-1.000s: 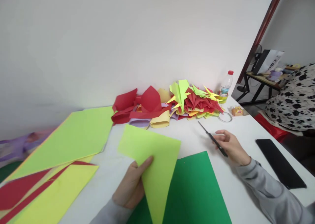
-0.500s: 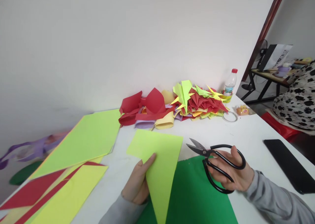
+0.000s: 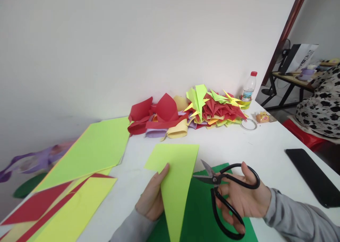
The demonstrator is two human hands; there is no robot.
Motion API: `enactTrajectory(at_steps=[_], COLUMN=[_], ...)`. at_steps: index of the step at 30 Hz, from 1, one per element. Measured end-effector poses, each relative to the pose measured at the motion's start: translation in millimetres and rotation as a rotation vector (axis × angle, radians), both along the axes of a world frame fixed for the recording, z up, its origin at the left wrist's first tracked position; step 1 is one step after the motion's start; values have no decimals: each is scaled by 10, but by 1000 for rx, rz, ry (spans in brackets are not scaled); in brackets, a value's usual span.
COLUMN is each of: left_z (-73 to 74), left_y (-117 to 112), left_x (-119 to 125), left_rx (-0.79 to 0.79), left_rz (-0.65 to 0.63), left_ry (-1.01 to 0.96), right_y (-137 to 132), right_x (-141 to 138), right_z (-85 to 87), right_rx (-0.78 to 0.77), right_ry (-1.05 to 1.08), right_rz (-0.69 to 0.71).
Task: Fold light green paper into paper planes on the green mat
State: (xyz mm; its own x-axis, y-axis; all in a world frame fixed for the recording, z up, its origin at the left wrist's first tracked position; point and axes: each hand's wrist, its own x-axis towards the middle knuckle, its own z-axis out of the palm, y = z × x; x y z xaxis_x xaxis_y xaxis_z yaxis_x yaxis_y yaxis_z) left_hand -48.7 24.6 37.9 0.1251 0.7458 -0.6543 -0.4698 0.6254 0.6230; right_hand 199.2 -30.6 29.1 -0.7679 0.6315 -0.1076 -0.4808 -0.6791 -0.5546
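Observation:
My left hand (image 3: 154,194) is closed on a folded lime-green sheet of paper (image 3: 177,178), its thumb lying across the front. The paper tapers to a narrow end at the bottom of the view. In my right hand (image 3: 243,197) is a pair of black-handled scissors (image 3: 216,180), fingers and thumb through the loops. Their blades are apart and point left, with the lower tip close to the paper's right edge; whether it touches I cannot tell. Beneath both hands lies a dark green sheet (image 3: 207,213), partly hidden.
Lime-green sheets (image 3: 92,150) and red and yellow strips (image 3: 71,206) lie at left. Rolled red paper pieces (image 3: 166,109) and folded paper stars (image 3: 215,109) line the wall. A bottle (image 3: 249,88), wrapped snack (image 3: 262,117) and black phone (image 3: 313,176) stand or lie at right. Someone in patterned clothing (image 3: 321,107) sits beyond.
The scissors have come left and down toward the paper, and their handles have spread wider apart. My left hand and the paper have shifted slightly right.

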Motion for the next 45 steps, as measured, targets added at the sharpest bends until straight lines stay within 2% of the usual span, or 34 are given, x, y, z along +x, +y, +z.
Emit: enactTrajectory(at_steps=[24, 36, 45], left_z=[-30, -167, -121], left_y=[4, -18, -91], left_x=[27, -33, 12], left_rx=[50, 171, 253], left_rz=[-14, -94, -68], left_ry=[60, 107, 172], right_y=[-27, 11, 40], right_x=[-15, -6, 16], right_z=[-49, -148, -82], right_rx=[25, 43, 100], right_ry=[-6, 57, 43], right_rz=[26, -86, -145])
